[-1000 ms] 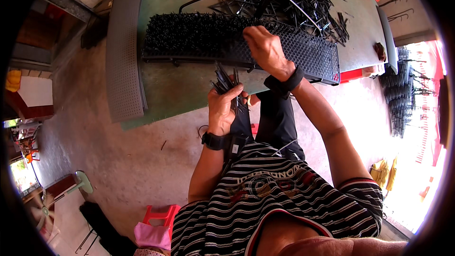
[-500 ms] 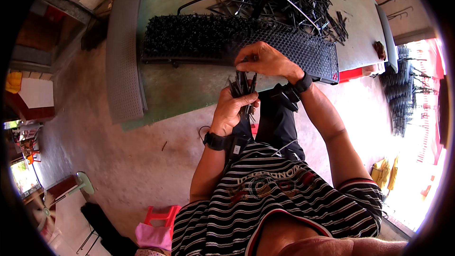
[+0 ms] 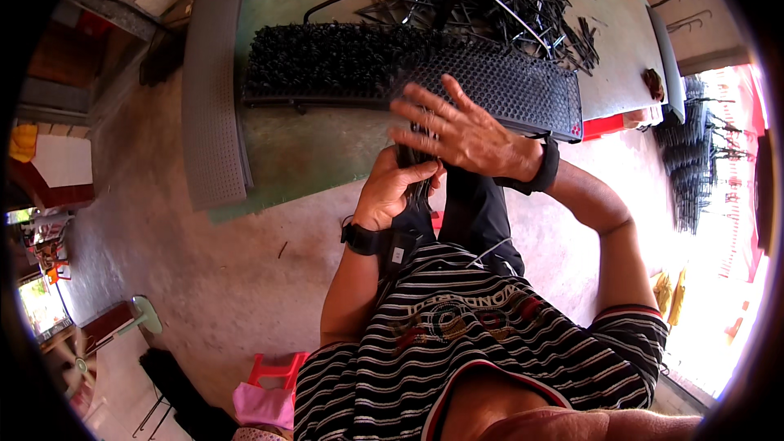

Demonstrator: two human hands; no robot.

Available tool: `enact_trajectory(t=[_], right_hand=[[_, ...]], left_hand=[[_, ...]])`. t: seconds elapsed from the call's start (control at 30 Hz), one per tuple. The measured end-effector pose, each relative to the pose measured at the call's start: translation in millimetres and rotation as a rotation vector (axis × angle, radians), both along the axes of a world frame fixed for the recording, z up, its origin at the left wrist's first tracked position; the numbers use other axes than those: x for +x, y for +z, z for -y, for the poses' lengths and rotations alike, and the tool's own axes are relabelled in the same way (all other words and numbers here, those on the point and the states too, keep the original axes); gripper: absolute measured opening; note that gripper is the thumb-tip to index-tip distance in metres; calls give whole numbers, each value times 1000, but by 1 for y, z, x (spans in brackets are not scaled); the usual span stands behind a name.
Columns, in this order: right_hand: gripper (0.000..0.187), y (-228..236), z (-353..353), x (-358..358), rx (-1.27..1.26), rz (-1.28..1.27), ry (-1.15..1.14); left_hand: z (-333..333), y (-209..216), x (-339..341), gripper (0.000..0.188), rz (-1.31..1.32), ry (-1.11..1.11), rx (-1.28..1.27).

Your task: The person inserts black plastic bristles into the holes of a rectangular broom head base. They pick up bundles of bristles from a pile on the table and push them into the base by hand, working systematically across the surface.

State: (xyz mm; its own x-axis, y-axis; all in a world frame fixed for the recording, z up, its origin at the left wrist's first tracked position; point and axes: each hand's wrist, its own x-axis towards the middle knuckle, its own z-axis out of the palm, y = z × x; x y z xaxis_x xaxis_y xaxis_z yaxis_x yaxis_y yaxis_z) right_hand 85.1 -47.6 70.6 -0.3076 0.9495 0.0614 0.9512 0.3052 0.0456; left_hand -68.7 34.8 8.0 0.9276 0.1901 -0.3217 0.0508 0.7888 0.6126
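Several strips (image 3: 418, 193) gripped in left hand (image 3: 390, 188); right hand (image 3: 475, 139), earlier curled, splayed, palm hidden.

Striped shirt (image 3: 490, 310), black wristbands (image 3: 549, 167), black trousers (image 3: 469, 206)

Blk panel (image 3: 514, 86): long, rectangular, runs L-R at near side of grn table (image 3: 310, 147); can't tell if flat or propped. L part packed w/ dense blk tufts (image 3: 327, 57), R part bare, rows of small holes showing. Small red mark at R near corner. Blk strips (image 3: 418, 190): thin loose bundle, roughly upright in L hand (image 3: 392, 186), just off panel's near edge, upper ends partly hidden.
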Motion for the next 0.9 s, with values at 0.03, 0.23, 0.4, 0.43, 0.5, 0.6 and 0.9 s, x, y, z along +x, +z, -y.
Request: enact_trajectory(t=[0.03,0.23,0.4,0.43,0.5,0.6,0.9], right_hand=[[63,-8,4,-1,30,56,67],[57,-24,10,14,238,-46,359],[45,-38,18,22,278,24,406],[43,-40,19,23,232,-17,402],[40,-44,22,22,140,-98,391],[34,-45,27,20,7,-402,228],[28,-45,13,-17,-611,-1645,-500]], left_hand=[[1,5,1,12,22,-14,-11],[13,8,7,7,26,-193,15],[15,8,8,31,46,-220,-63],[14,14,7,36,73,-225,-64],[12,21,3,45,98,-246,-140],[3,20,-2,55,128,-319,-307],[-17,-24,-13,59,107,82,206]])
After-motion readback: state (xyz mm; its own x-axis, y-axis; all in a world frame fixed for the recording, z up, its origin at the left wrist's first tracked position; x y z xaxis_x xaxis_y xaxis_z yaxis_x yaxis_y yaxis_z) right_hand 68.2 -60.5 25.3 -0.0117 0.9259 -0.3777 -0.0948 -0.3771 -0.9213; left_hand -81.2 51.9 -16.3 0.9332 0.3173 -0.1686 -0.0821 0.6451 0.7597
